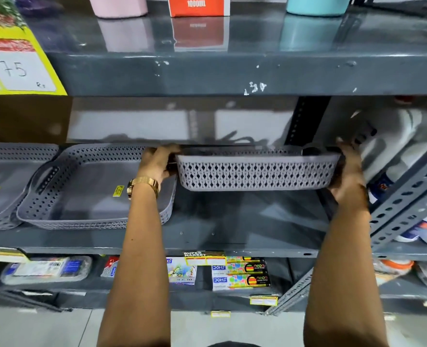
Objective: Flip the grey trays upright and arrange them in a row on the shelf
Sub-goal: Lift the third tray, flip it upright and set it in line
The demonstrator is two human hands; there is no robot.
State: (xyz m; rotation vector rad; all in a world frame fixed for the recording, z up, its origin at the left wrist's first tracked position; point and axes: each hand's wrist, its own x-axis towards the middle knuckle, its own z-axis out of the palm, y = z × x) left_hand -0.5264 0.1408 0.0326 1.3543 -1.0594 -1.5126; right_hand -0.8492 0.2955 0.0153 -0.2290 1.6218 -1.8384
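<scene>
I hold a grey perforated tray (257,172) upright in the air, a little above the middle shelf (232,221). My left hand (157,162) grips its left end and my right hand (349,171) grips its right end. To its left, a second grey tray (82,194) rests upright on the shelf, its right side partly behind my left wrist. A third grey tray (4,181) sits at the far left, cut off by the frame edge. The three trays form a line along the shelf.
The upper shelf board (232,76) hangs just above the held tray. A slotted metal upright (405,196) slants at the right, with white packaged goods (395,146) behind it. Stationery boxes (240,274) fill the shelf below. A yellow price sign (14,63) is at the upper left.
</scene>
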